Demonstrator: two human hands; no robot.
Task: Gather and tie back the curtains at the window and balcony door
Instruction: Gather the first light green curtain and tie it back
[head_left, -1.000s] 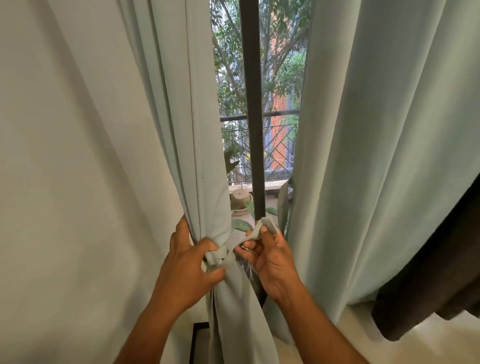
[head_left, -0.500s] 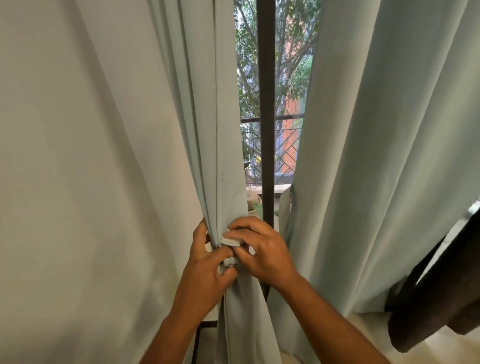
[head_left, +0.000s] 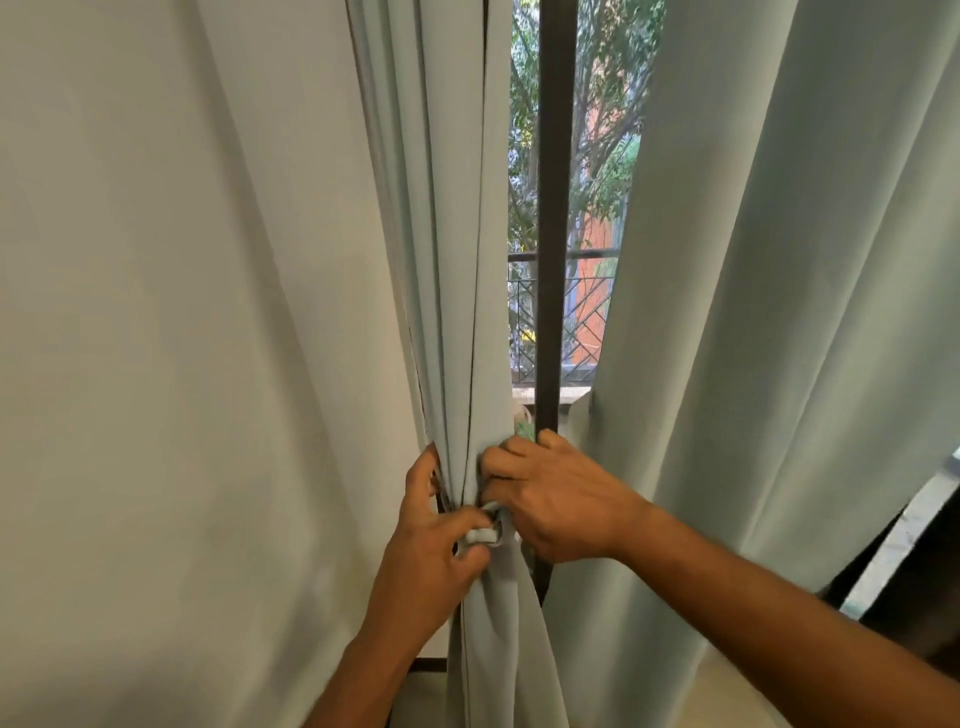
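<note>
While the left hand (head_left: 431, 545) pinches the tie-back (head_left: 483, 535), the gathered curtain (head_left: 467, 312) hangs bunched. The right hand (head_left: 561, 499) grasps that curtain's edge.

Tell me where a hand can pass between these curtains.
Free: the gap above the hands, between the gathered left curtain and right curtain, split by the dark frame bar. Crowded: at the tie-back, where left hand and right hand meet.

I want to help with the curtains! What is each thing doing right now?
Left pale blue-green fabric curtain: bunched together.
Matching fabric tie-back strip: wrapped around it, not finished.
Left hand: pinching the strip.
Right hand: gripping the bunched curtain.
Right pale blue-green curtain: hanging loose, untied.
</note>
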